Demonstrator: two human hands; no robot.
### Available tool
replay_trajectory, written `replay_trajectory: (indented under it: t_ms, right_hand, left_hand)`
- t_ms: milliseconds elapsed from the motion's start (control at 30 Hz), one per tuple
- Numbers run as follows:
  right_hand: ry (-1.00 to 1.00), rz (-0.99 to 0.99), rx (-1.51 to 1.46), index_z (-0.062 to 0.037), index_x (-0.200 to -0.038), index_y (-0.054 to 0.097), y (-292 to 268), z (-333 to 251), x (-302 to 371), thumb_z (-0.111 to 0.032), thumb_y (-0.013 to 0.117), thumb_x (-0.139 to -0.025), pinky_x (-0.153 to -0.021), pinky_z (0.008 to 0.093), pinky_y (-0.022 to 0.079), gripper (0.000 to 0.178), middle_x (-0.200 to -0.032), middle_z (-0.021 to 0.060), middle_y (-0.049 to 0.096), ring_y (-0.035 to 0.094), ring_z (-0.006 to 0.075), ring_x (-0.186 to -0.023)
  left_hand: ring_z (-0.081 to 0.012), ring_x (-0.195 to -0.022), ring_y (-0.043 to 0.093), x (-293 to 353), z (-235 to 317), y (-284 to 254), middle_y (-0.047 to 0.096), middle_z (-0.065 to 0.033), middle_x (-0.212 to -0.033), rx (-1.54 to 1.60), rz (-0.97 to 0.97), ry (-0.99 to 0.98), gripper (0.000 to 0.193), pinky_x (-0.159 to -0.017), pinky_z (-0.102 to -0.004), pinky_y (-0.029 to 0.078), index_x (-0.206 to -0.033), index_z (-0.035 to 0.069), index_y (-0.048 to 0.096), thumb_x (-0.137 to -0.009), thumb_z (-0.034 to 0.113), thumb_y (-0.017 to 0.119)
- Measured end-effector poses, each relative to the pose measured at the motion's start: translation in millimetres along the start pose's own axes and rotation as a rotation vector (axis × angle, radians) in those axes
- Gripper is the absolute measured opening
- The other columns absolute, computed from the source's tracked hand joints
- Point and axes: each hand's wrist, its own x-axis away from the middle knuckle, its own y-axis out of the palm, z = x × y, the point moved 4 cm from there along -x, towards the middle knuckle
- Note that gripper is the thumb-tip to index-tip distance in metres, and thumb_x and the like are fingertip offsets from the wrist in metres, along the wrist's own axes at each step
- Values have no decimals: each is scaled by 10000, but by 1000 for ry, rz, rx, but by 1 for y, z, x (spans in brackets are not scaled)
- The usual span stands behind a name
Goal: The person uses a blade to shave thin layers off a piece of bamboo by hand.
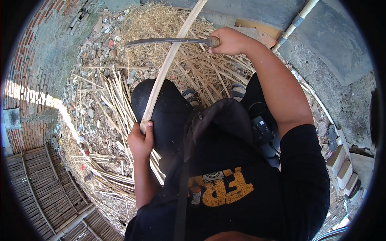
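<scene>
The left hand (140,140) is clenched around the lower end of a long bamboo strip (171,60). The thumb lies along the strip's near face. From this grip the strip runs up and to the right, crosses the dark trouser knee (161,108), and leaves the picture at the top edge. Its long axis is therefore a steep diagonal leading away from the body.

The right hand (229,40) is clenched around the handle of a long curved blade (169,41). The blade extends to the left from the fist and lies almost level. It crosses the strip well above the left hand, near the strip's upper third. Whether the edge touches the strip or passes just in front of it cannot be told from this view.

The governing relation is as follows:
- The blade lies across the strip, close to a right angle with its long axis.
- The left hand holds the near end; the right hand is nearer to the far end and works above it.
- The section of strip between the crossing point and the left hand rests over the knee.

Around the knee lies a heap of thin bamboo slivers (116,104) and dry shavings (161,20). Stony rubble (92,56) covers the ground to the left. A woven bamboo panel (40,188) lies at the lower left. A pipe (295,22) runs along the concrete at the upper right.
</scene>
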Motion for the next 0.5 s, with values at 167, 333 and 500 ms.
replay_trajectory:
  t_ms: [167, 333, 500]
  right_hand:
    - [17, -9, 19, -38, -1069, 712, -1, -2, 1, -316, 749, -847, -782, 433, 510, 358, -860, 177, 686, 667, 323, -841]
    - [5, 15, -8, -37, -1055, 710, -1, -4, 3, -322, 746, -852, -740, 429, 506, 352, -791, 158, 672, 661, 306, -779]
    - [18, -3, -19, -49, -1032, 713, -1, -5, 4, -310, 748, -853, -715, 414, 508, 319, -746, 127, 671, 665, 272, -734]
  left_hand:
    - [-405, -500, 549, -1, -4, 3, 540, -204, -561, -6, -14, -3, 509, -504, -462, 426, -708, 14, 497, -941, 426, 682]
    - [-407, -514, 563, 0, -4, 3, 554, -204, -576, 27, -11, 8, 497, -510, -463, 432, -718, 16, 506, -943, 423, 680]
    - [-298, -504, 554, 1, -2, 3, 556, -169, -585, -2, -13, 22, 459, -516, -401, 422, -766, -3, 535, -977, 390, 643]
